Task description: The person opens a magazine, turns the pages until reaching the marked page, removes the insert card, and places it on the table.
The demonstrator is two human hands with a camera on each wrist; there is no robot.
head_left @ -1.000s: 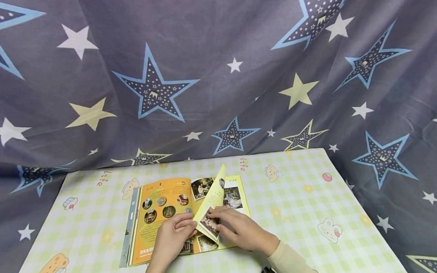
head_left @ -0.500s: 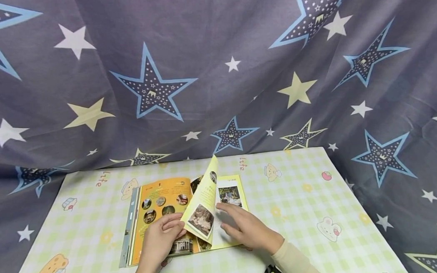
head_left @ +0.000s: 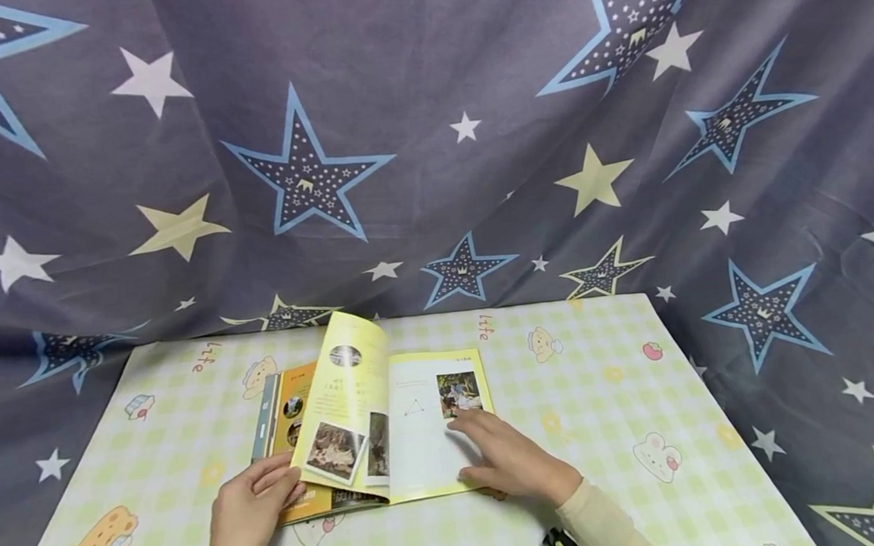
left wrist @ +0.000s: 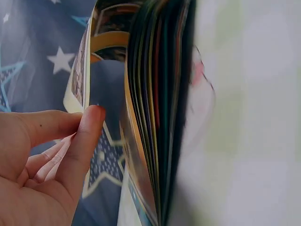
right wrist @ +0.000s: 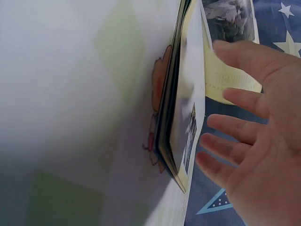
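An open magazine (head_left: 426, 457) lies on the table, its right page white with a yellow border and a small photo. My left hand (head_left: 247, 510) pinches the lower outer corner of a yellow page (head_left: 350, 395) between thumb and fingers; the page stands raised and curved over the orange left page (head_left: 301, 503). In the left wrist view the thumb and index finger meet at that page's edge, apart from the stacked pages (left wrist: 155, 94). My right hand (head_left: 512, 456) is over the right page's outer edge, fingers spread and relaxed, holding nothing; the right wrist view shows the fingers (right wrist: 230, 146) beside the page.
The table wears a green-and-white checked cloth (head_left: 606, 463) with cartoon prints. A dark curtain with stars (head_left: 429, 140) hangs behind it and along the sides. A small black object (head_left: 560, 543) shows beside the right sleeve (head_left: 606, 521) near the front.
My left hand has carried the yellow page leftward across the spine, exposing the white right page. My right hand has let go of the page and shifted slightly right.
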